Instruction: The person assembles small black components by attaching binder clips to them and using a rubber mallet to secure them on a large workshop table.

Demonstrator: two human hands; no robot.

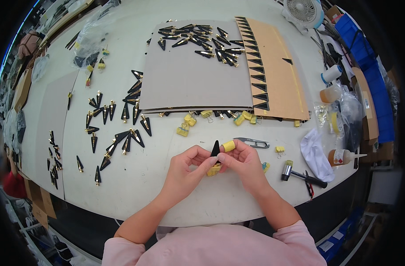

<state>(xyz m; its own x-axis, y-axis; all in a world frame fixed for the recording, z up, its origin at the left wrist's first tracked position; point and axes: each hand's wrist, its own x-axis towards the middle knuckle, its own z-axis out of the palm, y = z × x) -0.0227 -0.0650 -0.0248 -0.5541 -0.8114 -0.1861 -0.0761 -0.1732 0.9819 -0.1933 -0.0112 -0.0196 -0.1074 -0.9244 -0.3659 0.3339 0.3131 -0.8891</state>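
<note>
My left hand (187,167) and my right hand (244,163) meet above the near middle of the table, both closed on one black triangular hair clip (215,147), its point up. The two thumbs press together at its lower end, which the fingers hide. Yellow tape (229,146) wraps a finger of my right hand. Just under the fingertips shows a yellow binder clip (214,170); whether it touches the hair clip I cannot tell. A flat grey metal tool (252,142) lies beyond my right hand.
Black hair clips (131,137) lie scattered at left and on a grey board (189,84). A brown card (280,66) bears a row of black triangles. At right are a mallet (300,174), a white cloth (316,155), a glue bottle (342,157) and a fan (303,11).
</note>
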